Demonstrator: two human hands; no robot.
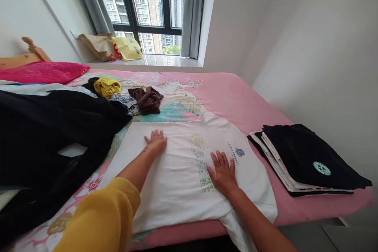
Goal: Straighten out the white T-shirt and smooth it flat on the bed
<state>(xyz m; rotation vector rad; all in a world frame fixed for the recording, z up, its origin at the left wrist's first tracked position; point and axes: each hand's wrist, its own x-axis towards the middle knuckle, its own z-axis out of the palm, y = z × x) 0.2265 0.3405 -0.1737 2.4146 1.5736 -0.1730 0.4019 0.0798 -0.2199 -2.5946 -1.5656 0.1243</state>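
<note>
A white T-shirt (174, 173) with a printed front lies spread out sideways on the bed, its collar end to the right. My left hand (156, 141) rests flat on the shirt's left part, fingers spread. Over the chest print, my right hand (223, 174) lies palm down with its fingers apart. One sleeve of the shirt hangs over the near edge of the bed, partly behind my right forearm. Neither hand grips any cloth.
Folded clothes (313, 161) are stacked at the right, a black one on top. Loose black clothing (59, 122) is heaped on the left. Beyond it lie a yellow garment (108, 87), a brown garment (147, 100) and a red pillow (44, 72). Bags (126, 48) stand on the windowsill.
</note>
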